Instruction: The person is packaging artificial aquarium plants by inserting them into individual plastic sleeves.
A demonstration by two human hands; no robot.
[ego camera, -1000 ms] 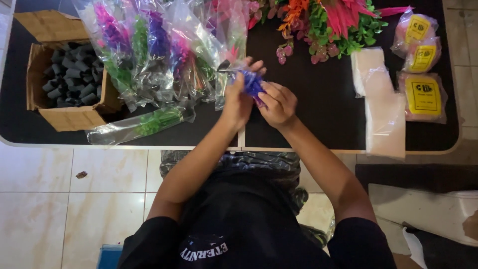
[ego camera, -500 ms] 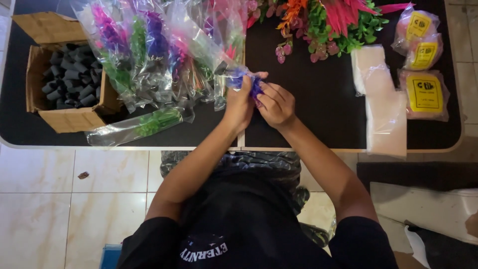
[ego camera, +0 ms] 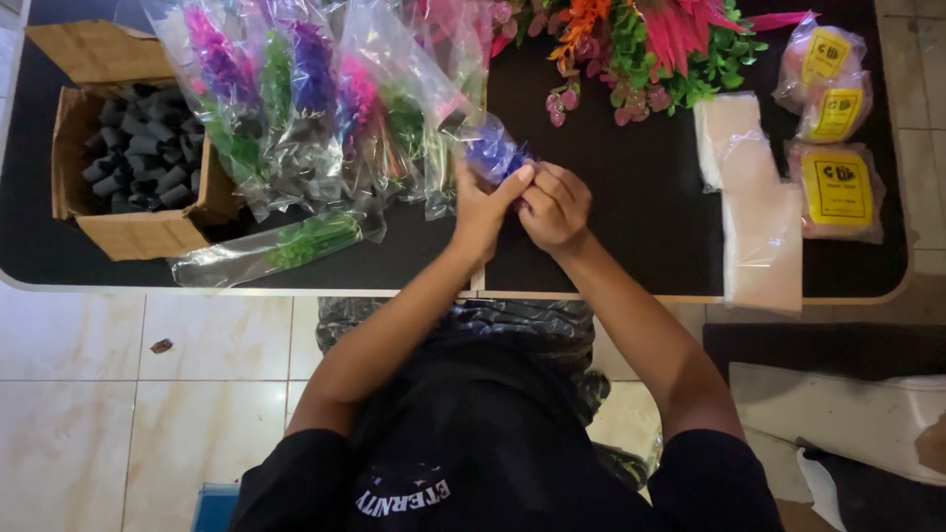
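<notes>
A blue flower [ego camera: 496,153] in a clear plastic sleeve [ego camera: 455,103] lies tilted over the black table, stem end near, sleeve reaching far-left. It sits mid-table, its near end pinched between both hands.

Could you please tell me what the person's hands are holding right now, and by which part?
Both the left hand and the right hand hold a purple artificial flower sprig in a clear plastic sleeve, gripping its near, lower end.

Blue-purple flower [ego camera: 496,150], black table [ego camera: 641,227], brown box [ego camera: 128,234], yellow-label packets [ego camera: 836,187]
</notes>
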